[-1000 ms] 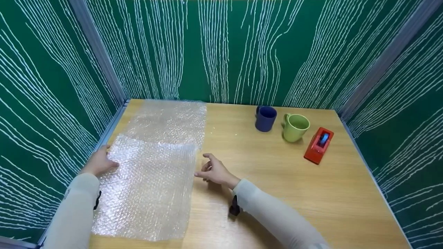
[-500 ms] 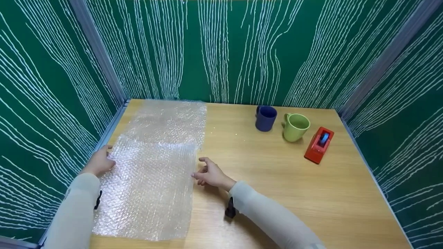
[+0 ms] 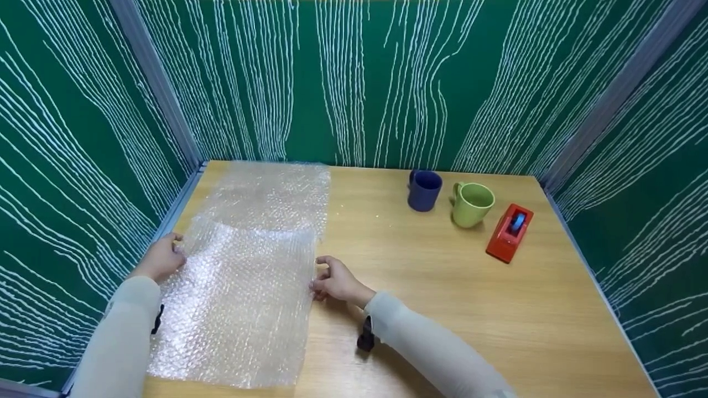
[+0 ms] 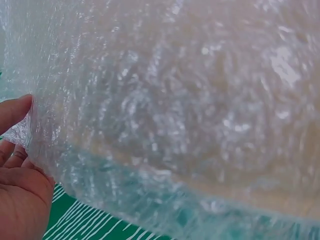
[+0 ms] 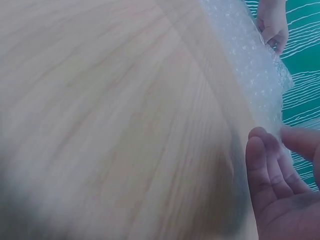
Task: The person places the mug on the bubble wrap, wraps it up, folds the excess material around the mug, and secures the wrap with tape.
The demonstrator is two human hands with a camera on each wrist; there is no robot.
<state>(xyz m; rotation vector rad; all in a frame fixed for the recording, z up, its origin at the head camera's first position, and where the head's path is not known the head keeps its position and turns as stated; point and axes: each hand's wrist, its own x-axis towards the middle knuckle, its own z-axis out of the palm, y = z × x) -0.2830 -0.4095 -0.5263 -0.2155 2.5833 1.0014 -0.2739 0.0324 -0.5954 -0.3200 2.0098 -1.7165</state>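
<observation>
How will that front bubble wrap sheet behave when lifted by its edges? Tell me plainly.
Probably floppy: the bubble wrap sheet already bows up between the left hand and right hand. Likely very light, being thin and see-through. It may crumple where the fingers pinch it.

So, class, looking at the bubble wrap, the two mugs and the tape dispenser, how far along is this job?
Done: two sheets of bubble wrap are laid out on the table. In hand: the left hand and right hand pinch the near sheet's side edges. Left: the blue mug and green mug stand unwrapped, and the red tape dispenser sits untouched.
</observation>
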